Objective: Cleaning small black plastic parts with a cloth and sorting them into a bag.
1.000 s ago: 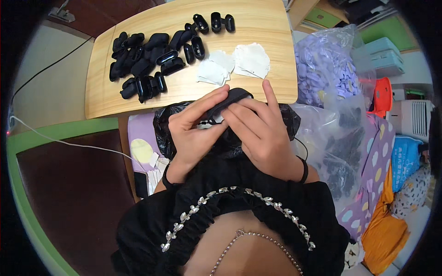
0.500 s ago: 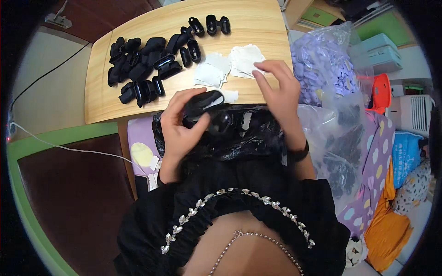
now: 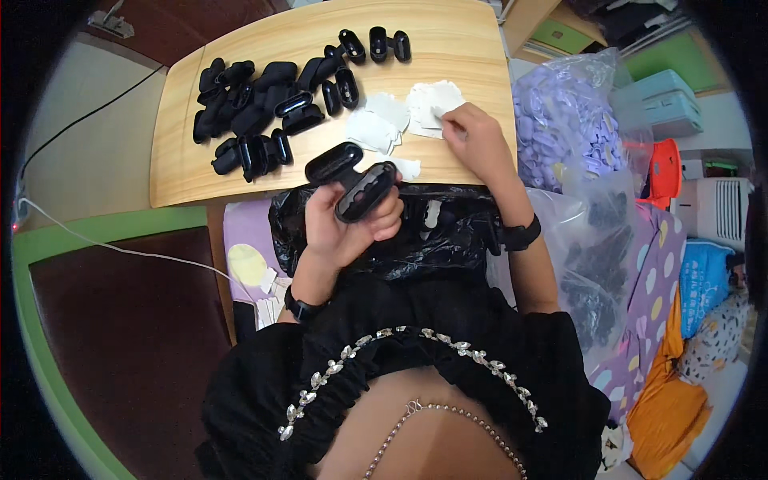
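Observation:
In my left hand (image 3: pixel 340 232) is a black hinged case (image 3: pixel 364 192), opened into two rounded halves and raised just off the table's front edge. My fingers wrap round its lower half. At the right, my right hand (image 3: pixel 478 144) has its fingertips pinched at a small white sheet (image 3: pixel 440 114), partly lifted from a stack of white sheets (image 3: pixel 432 94). A second pile of white sheets (image 3: pixel 376 120) lies to the left of that stack. One loose white piece (image 3: pixel 407 169) rests near the front edge.
Many black cases (image 3: pixel 260 100), some opened, crowd the left and back of the wooden table (image 3: pixel 464 40). A black plastic bag (image 3: pixel 400 252) lies in front of me. On the right stand a clear bag of lilac pieces (image 3: pixel 564 120) and another clear bag (image 3: pixel 588 272) with dark contents.
My left hand has turned the case, so its two halves now face up and spread apart. My right fingers have closed at the stack, and a white sheet there is lifted.

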Demonstrator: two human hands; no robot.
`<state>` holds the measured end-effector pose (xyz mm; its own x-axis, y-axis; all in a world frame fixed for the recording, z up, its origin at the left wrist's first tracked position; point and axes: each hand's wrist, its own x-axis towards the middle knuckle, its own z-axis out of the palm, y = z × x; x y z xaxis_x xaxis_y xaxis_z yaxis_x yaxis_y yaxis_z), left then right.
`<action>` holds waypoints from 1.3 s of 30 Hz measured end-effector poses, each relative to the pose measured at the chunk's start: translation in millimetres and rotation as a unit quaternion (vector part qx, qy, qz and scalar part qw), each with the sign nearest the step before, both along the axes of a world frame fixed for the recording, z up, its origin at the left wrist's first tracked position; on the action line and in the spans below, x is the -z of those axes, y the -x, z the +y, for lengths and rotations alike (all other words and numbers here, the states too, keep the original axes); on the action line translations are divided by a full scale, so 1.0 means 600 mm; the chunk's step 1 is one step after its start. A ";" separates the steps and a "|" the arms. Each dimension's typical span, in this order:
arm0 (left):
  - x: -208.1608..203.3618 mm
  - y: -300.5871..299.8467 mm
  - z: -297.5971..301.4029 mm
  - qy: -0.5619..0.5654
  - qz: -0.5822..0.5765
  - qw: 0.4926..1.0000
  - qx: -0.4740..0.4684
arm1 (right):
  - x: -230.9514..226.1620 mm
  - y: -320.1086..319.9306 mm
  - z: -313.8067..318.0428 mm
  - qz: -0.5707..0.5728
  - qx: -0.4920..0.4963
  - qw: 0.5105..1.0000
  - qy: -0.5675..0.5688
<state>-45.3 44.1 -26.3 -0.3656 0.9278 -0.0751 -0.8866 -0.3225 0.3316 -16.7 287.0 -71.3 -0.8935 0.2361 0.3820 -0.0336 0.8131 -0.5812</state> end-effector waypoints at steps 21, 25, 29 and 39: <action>-0.003 -0.005 0.049 -0.086 -0.008 0.987 -0.134 | -0.159 -0.125 -0.136 -0.040 -0.242 0.924 0.292; -0.009 -0.003 0.053 -0.083 -0.050 0.989 -0.109 | -0.172 -0.129 -0.133 -0.061 -0.247 0.927 0.277; -0.014 -0.010 0.062 -0.038 -0.059 0.984 -0.162 | -0.161 -0.124 -0.153 0.012 -0.195 0.969 0.148; -0.028 -0.014 0.061 0.066 -0.024 0.979 -0.192 | -0.166 -0.117 -0.134 -0.162 -0.237 0.872 0.397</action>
